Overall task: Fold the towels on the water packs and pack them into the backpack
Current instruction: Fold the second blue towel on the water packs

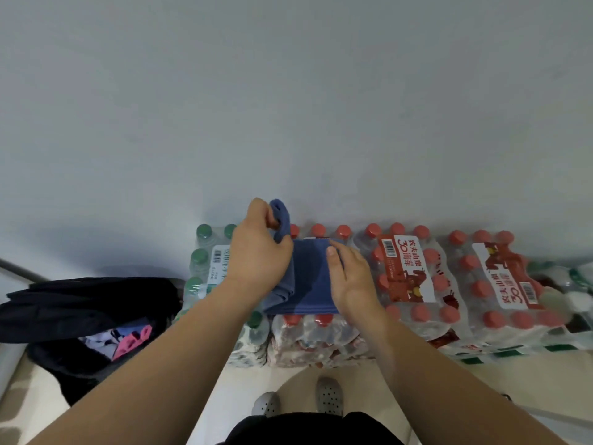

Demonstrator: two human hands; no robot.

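Pale floor (539,380) carries shrink-wrapped water packs (407,284) in a row along its far edge, against the wall (288,107); an open black backpack (64,303) sits at their left end; a blue towel (313,281) lies on a red-capped pack; grey shoes (329,396) stand nearer.

Blue towel (313,277) laid partly folded atop red-capped water packs (417,284); one corner lifted. Black backpack (80,303) set open on floor, left.
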